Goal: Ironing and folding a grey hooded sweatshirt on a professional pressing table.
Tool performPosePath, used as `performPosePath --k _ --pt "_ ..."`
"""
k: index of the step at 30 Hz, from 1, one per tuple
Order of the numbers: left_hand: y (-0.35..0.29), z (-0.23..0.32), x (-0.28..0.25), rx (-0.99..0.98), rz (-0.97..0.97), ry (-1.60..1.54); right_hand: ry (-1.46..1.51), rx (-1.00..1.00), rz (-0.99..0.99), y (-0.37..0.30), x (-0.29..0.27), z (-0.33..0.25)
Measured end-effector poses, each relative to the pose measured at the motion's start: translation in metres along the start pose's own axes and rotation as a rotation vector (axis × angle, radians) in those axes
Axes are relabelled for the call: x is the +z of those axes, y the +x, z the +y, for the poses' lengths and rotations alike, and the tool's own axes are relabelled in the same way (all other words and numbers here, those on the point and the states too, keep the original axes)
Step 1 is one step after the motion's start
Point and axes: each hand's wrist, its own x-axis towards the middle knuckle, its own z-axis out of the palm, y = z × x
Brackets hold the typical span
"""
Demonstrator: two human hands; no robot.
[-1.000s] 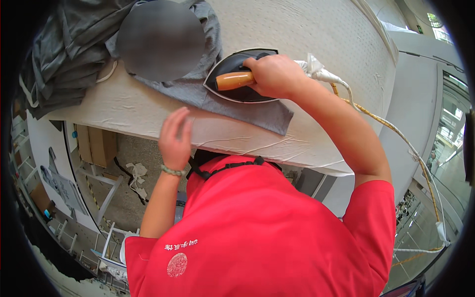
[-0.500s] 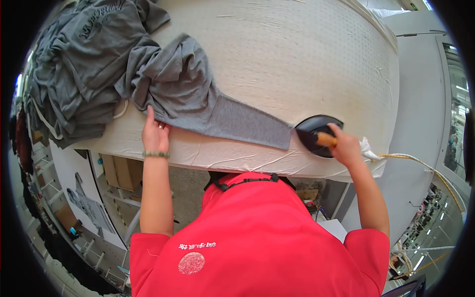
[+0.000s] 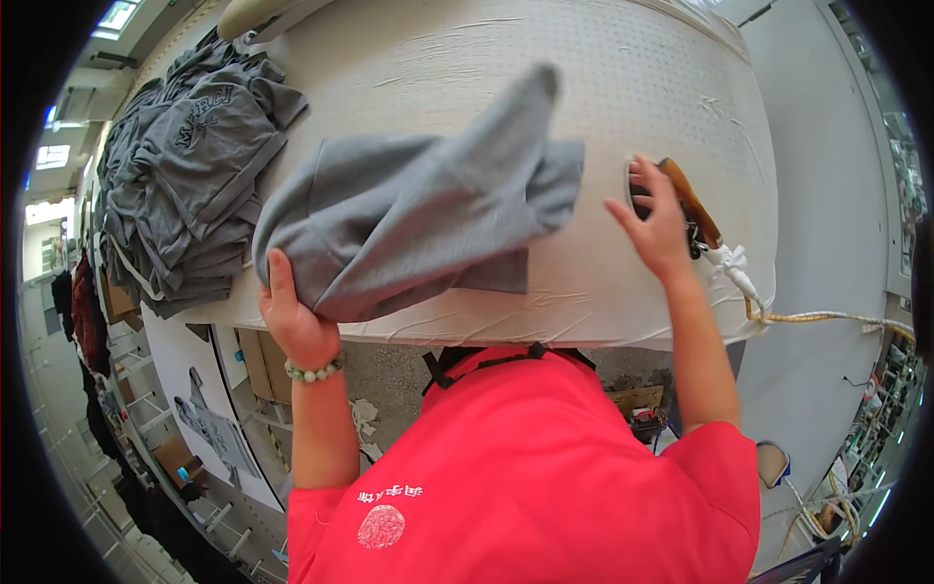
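Left hand (image 3: 297, 326) was clenched on the grey garment (image 3: 418, 219), lower left of centre. Right hand (image 3: 657, 224) was open, fingers spread, against the iron (image 3: 693, 206) at right. White padded counter (image 3: 623, 88) filled the top; a grey clothes pile (image 3: 180, 185) sat upper left. The garment hung bunched, mid-frame, one sleeve lifted.

Bright even light, bent fisheye rim

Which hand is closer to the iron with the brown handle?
Right. The right hand is open beside the iron with the brown handle, seemingly touching it. The left hand is far across the board, gripping the grey fabric garment.
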Motion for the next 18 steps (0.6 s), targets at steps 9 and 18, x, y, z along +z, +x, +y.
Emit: performPosePath --k 9,18 --pt "-0.055 -0.095 -0.073 0.041 0.329 0.357 -0.236 -0.175 -0.053 0.005 0.059 0.050" --pt "0.002 0.076 -0.122 0.536 0.612 0.460 -0.066 -0.277 -0.325 0.018 0.074 -0.030"
